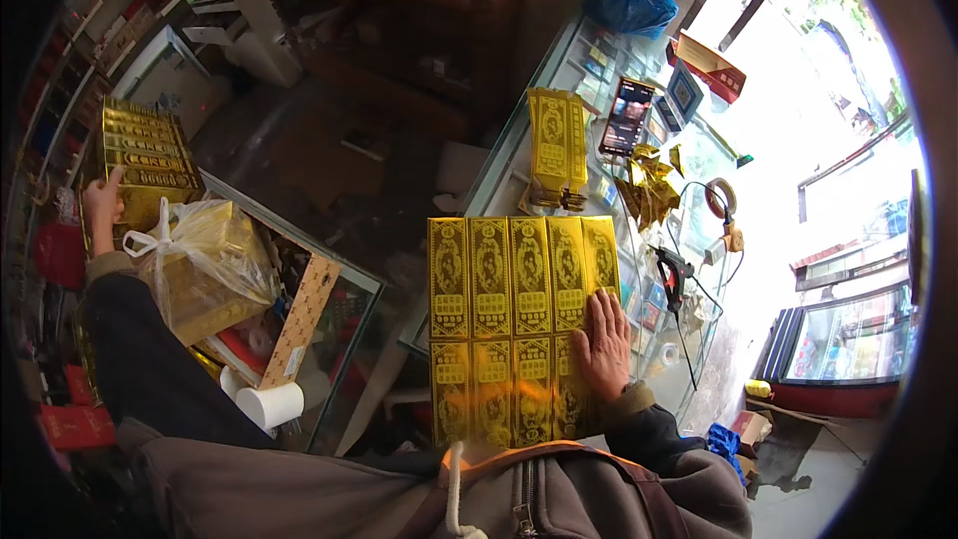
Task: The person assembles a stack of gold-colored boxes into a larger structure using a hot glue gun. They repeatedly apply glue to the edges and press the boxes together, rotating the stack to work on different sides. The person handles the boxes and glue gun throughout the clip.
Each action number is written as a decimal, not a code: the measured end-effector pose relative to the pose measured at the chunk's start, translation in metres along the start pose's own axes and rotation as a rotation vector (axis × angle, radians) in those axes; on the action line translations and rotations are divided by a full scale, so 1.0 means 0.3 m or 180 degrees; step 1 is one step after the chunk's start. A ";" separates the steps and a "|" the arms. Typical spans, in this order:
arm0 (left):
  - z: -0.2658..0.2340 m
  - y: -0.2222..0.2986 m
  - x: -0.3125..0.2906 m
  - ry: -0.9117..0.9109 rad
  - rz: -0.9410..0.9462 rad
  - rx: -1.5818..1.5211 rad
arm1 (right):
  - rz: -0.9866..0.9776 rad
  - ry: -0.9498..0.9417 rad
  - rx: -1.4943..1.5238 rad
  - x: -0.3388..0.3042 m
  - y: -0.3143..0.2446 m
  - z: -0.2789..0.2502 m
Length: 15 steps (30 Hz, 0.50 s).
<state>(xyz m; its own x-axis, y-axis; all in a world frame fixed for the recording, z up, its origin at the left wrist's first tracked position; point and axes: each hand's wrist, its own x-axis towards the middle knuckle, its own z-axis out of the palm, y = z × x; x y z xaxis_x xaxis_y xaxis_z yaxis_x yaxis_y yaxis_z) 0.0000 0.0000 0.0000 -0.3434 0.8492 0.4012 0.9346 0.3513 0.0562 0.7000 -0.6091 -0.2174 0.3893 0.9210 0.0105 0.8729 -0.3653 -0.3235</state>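
The gold panelled sheet (492, 279) lay directly to the left of the right hand (603, 344), which rested on its right-hand margin and was much the nearer of the two. The sheet showed two rows of upright panels, and its slightly longer axis appeared to run from the body outward, about in line with the right fingers. That hand was flat, palm down, its fingers extended and close together, pressing on the surface and pinching nothing visible. The left hand (103, 208) was well apart from the sheet, stretched out to the person's left, its fingers partly bent against the near end of a gold box stack (150, 145); whether it gripped the stack or only touched it, I could not tell. Just to the right of the left hand sat a bagged gold box (215, 269). Beyond the right hand lay a gold bundle (557, 140), and to its right, a glue gun (675, 274).
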 end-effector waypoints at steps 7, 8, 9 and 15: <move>-0.637 0.445 -0.536 0.1116 0.1726 -0.1154 | -0.0180 0.0302 0.0268 0.076 -0.015 0.046; -0.705 0.488 -0.664 0.1517 0.2058 -0.0938 | -0.0151 0.0269 0.0304 0.067 -0.014 0.047; -0.764 0.522 -0.798 0.1409 0.2342 -0.1039 | -0.0161 0.0267 0.0320 0.062 -0.010 0.049; -0.862 0.696 -1.500 0.0243 0.3269 -0.2119 | -0.0537 0.0642 0.0717 0.059 0.063 0.057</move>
<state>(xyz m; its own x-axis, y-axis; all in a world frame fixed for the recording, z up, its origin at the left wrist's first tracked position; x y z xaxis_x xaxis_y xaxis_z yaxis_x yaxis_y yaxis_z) 0.3739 -0.4107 0.0676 0.5664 0.5799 0.5856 0.6409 -0.7567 0.1294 0.7183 -0.5973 -0.2395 0.3151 0.9125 0.2610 0.8518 -0.1506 -0.5018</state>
